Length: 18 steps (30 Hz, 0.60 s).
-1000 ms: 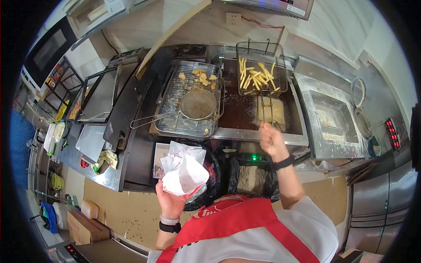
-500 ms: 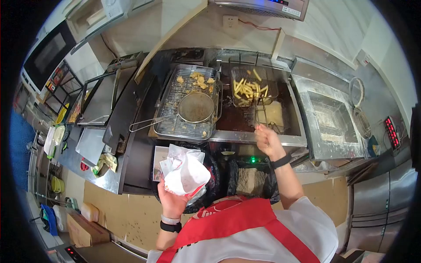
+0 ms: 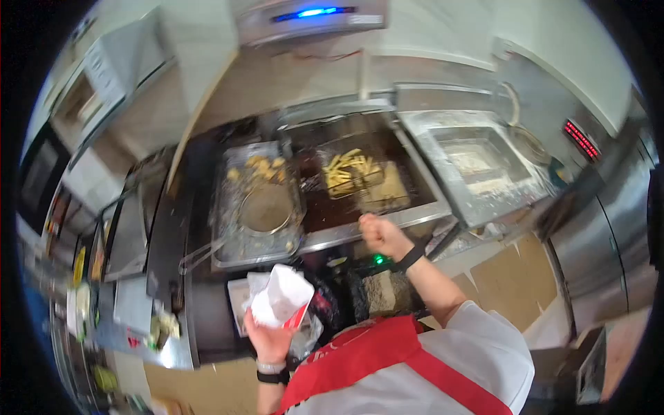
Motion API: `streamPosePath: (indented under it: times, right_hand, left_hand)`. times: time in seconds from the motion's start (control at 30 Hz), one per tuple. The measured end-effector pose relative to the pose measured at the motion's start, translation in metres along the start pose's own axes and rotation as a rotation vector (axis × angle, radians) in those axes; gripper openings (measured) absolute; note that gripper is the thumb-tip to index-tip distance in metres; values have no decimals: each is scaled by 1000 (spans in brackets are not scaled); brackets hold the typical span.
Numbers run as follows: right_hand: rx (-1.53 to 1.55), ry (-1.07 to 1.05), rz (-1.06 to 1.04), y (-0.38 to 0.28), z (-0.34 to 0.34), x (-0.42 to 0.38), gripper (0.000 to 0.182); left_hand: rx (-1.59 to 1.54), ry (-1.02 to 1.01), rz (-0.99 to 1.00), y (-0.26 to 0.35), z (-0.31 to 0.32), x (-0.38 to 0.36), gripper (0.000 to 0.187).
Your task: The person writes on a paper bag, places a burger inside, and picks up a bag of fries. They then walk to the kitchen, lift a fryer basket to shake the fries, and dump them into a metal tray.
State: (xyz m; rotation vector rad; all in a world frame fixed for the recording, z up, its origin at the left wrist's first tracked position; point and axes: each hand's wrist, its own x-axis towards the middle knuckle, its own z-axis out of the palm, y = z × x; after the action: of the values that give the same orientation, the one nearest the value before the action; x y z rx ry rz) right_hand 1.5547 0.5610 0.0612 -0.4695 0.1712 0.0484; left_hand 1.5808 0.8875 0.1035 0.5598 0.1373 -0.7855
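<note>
My left hand (image 3: 270, 337) is closed around a white and red paper carton (image 3: 282, 297), its open top facing up. My right hand (image 3: 384, 236) is closed at the front edge of the fryer (image 3: 318, 214), on what looks like the thin wire handle of the fry basket (image 3: 334, 193); blur partly hides the grip. Cut French fries (image 3: 349, 168) lie in the basket over dark oil. Beside them, towards the front right, is a pale yellow patch (image 3: 389, 188) I cannot identify.
Left of the fryer, a tray with a rack (image 3: 232, 207) holds fried pieces (image 3: 259, 166) and a round strainer (image 3: 266, 207). A flour-dusted basin (image 3: 477, 162) stands at the right. Below the counter is a black-lined bin (image 3: 384, 294). A range hood (image 3: 311, 21) hangs above.
The whole view has shifted and turned, with the counter now further left. My left hand still holds the carton, now tilted more upright. My right hand stays at the fryer's front.
</note>
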Motion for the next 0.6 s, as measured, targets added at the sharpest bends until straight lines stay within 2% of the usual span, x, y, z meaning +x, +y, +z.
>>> streamPosePath:
  times: [0.07,0.1,0.13,0.17,0.2,0.23,0.3,0.37,0.4,0.43,0.47,0.5,0.57,0.6]
  right_hand:
    - [-258,58,-133,6,11,-14,10]
    - [-263,159,-168,9,21,-21,7]
    - [-356,44,-235,13,-1,-14,3]
    - [-493,77,-275,12,15,-25,4]
    - [-470,146,-286,18,12,-22,5]
    - [-597,74,-389,21,7,-23,4]
    - [-579,151,-380,27,-9,-13,7]
    - [-549,171,-373,32,-28,-4,15]
    - [-759,331,-403,34,-11,-12,17]
    - [-469,65,-303,34,-46,5,19]
    - [-466,145,-301,38,-40,3,20]
    - [-593,183,-394,42,-46,6,24]
    - [-272,-17,-358,46,-75,19,25]
    - [-267,-2,-374,45,-73,14,25]
  left_hand:
    - [16,6,-26,-2,-5,7,50]
    - [45,-13,-38,-5,-7,11,49]
    - [121,-58,-70,-6,-11,17,53]
    - [195,-111,-103,-8,-14,24,57]
    - [225,-93,-137,-9,-14,29,56]
    - [256,-74,-171,-11,-7,34,56]
    - [-101,-415,-360,-19,31,35,45]
    - [-46,-462,-482,-29,37,51,46]
    - [-9,-461,-502,-29,32,59,48]
    - [30,-455,-508,-31,32,66,50]
    - [55,-548,-581,-32,34,72,49]
    - [74,-565,-619,-37,38,74,49]
    - [131,-564,-593,-47,44,71,50]
    - [105,-649,-642,-47,41,73,50]
